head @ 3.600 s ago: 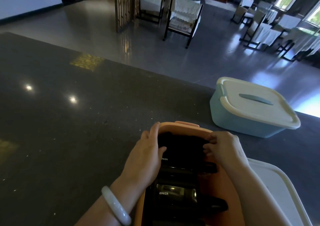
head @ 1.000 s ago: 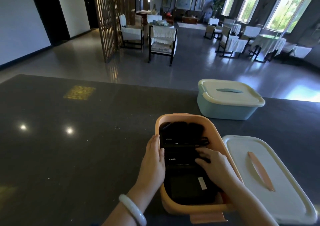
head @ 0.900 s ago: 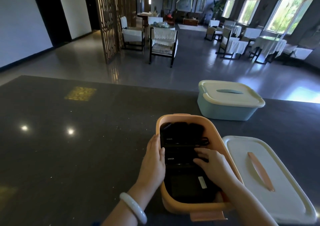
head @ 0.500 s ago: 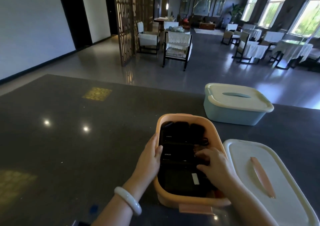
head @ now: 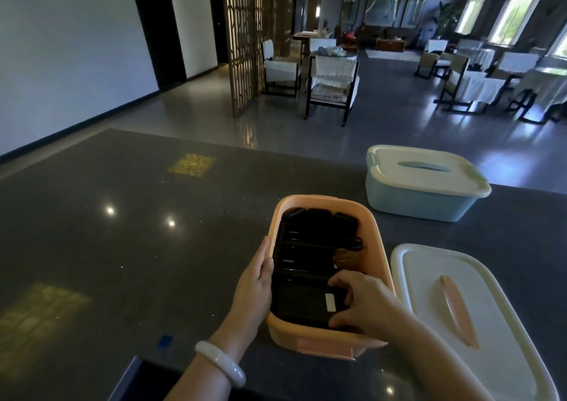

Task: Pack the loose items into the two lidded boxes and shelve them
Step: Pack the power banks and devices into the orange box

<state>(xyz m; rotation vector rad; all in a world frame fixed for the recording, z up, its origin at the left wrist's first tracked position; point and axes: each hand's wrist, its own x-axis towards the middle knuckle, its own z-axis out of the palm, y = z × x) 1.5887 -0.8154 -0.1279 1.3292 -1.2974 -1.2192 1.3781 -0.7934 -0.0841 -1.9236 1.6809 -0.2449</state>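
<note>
On the dark counter (head: 138, 262) the white lid (head: 506, 354) lies just beside the open orange box (head: 376, 241), and the closed blue box (head: 408, 201) stands behind. Black packs (head: 302, 247) fill the orange box. Our left hand (head: 254, 290) rests flat on its wall; the curled fingers of our right hand (head: 365, 302) grasp the nearest pack (head: 297, 302).

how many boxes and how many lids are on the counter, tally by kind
Boxes: 2 (open peach plastic box, pale blue plastic box)
Lids: 2 (white lid with peach handle lying loose, white lid with blue handle on the blue box)
Total: 4

Counter (head: 122, 262): two boxes (head: 379, 247) (head: 414, 204), lid (head: 503, 314) (loose)
</note>
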